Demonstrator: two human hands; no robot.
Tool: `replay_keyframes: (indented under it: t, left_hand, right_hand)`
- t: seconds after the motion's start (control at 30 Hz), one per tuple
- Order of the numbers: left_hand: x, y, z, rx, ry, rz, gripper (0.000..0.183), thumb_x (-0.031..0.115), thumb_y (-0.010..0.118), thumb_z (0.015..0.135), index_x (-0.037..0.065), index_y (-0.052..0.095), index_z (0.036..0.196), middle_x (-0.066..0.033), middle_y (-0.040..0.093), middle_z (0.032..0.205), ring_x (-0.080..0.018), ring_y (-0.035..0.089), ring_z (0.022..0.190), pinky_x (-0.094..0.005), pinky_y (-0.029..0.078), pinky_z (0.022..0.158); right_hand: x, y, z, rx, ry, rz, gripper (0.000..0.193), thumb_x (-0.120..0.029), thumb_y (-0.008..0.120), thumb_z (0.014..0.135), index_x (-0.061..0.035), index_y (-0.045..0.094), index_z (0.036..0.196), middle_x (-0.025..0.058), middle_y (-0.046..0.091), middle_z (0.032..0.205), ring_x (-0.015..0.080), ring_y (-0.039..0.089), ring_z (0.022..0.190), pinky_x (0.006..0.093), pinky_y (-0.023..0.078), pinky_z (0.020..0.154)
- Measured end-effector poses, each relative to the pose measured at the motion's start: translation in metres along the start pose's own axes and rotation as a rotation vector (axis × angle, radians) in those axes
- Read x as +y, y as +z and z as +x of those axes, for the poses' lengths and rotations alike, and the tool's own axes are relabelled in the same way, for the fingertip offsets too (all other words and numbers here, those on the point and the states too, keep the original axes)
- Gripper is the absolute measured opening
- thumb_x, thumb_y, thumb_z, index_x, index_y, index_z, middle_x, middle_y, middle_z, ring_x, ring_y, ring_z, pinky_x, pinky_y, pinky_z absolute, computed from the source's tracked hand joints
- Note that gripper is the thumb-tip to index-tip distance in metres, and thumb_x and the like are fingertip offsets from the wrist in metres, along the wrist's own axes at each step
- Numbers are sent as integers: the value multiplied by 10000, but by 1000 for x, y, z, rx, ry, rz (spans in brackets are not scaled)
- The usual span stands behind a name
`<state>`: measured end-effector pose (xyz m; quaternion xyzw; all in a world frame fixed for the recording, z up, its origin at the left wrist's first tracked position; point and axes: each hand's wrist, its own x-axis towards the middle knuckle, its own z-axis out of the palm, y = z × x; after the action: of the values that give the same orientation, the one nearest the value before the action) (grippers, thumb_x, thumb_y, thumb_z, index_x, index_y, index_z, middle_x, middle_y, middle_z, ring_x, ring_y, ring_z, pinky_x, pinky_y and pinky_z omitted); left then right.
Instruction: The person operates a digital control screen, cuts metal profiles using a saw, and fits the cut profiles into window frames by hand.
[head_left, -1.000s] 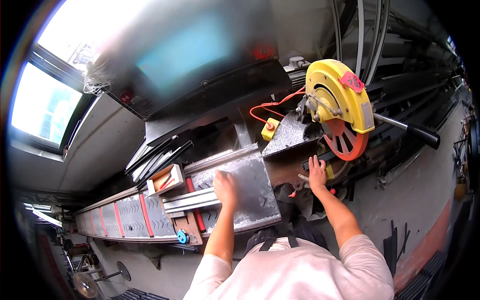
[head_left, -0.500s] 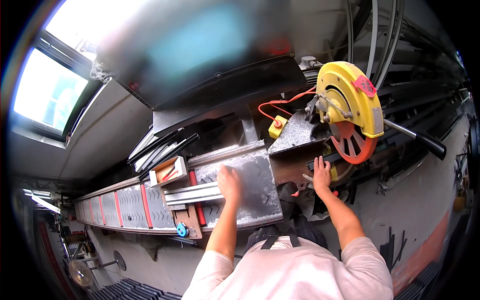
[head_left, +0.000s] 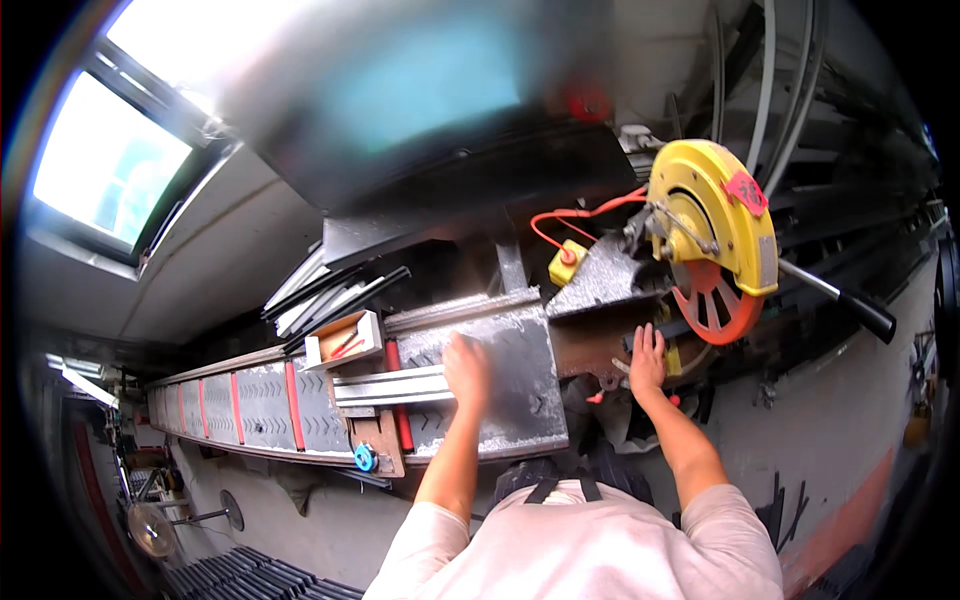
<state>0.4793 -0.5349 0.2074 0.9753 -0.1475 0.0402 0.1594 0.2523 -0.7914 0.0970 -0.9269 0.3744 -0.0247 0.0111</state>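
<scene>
My left hand [head_left: 466, 372] is closed around the right end of a silver metal profile [head_left: 392, 388], which lies across a long grey roller bench with red rollers. Its fingertips are hidden behind the hand. My right hand [head_left: 648, 362] is open, fingers stretched forward, resting on the brown saw bed beside a dark bar, whose contact with the fingers I cannot make out. Just right of that hand stands a yellow cut-off saw [head_left: 715, 215] with an orange lower guard [head_left: 712, 305] and a black-gripped lever [head_left: 866, 316].
A shallow box [head_left: 345, 340] with red-handled tools sits on the bench [head_left: 265, 410], and a blue round fitting [head_left: 366, 458] is at its front edge. Offcut strips [head_left: 325, 298] lie behind. An orange cable [head_left: 575, 213] runs to a yellow switch box [head_left: 567, 262]. A large dark panel hangs above.
The whole view has shifted slightly. My left hand stays at the end of the profile. The fingers of my right hand lie a little closer together.
</scene>
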Motion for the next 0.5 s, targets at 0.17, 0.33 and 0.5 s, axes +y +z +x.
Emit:
replay_keyframes:
  t: [0.17,0.33,0.5]
  left_hand:
    - [-1,10,-5,-76,-32,-71,506,246,587,887,-14,416,1286,-256,546,1116,-423,532,1043,-505,444,891]
    - [-7,13,-7,-9,-37,-79,516,242,605,877,0,410,1289,-267,539,1114,-433,525,1059,-516,435,921]
    - [-9,7,-5,-4,-36,-54,489,246,619,863,-6,426,1235,-257,593,1010,-422,579,960,-521,480,806]
  right_hand:
    - [14,18,-8,-43,9,-79,554,-76,453,902,-81,366,1450,75,313,1527,304,305,1390,340,439,1030]
    - [14,19,-7,-7,-13,-108,703,-285,648,838,-68,366,1445,95,304,1530,311,276,1406,374,456,1002]
    - [2,-5,-2,-132,-4,-29,585,-210,547,901,-60,374,1439,117,316,1520,312,284,1398,370,422,1036]
